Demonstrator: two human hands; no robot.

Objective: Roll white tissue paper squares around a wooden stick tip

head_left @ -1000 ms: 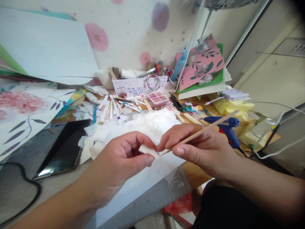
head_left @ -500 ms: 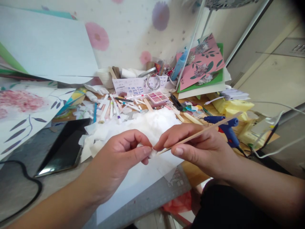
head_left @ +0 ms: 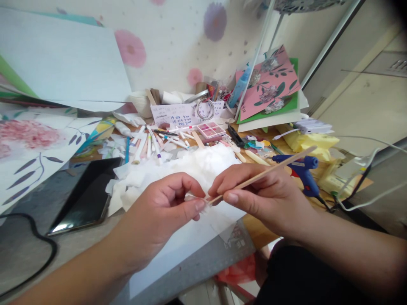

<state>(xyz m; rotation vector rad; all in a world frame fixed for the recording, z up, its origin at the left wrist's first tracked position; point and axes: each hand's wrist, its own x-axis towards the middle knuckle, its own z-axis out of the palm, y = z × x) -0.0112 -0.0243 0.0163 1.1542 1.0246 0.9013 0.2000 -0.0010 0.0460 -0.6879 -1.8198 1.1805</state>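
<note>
My left hand is closed in a pinch on a small piece of white tissue paper, mostly hidden by the thumb and fingers. Between the thumb and fingers of my right hand lies a thin wooden stick, slanting up to the right. Its lower end meets the white piece at my left fingertips. Both hands are above a white sheet of paper. Just beyond them is a heap of loose white tissue pieces.
A black tablet lies at the left. Several markers and a pink palette are scattered behind the tissue. A blue glue gun rests at the right, near yellow packs. A grey cutting mat lies beneath the sheet.
The stick's lower end has moved slightly left, closer against my left fingertips. My right hand has shifted a little left, and the white piece now shows less between the fingers.
</note>
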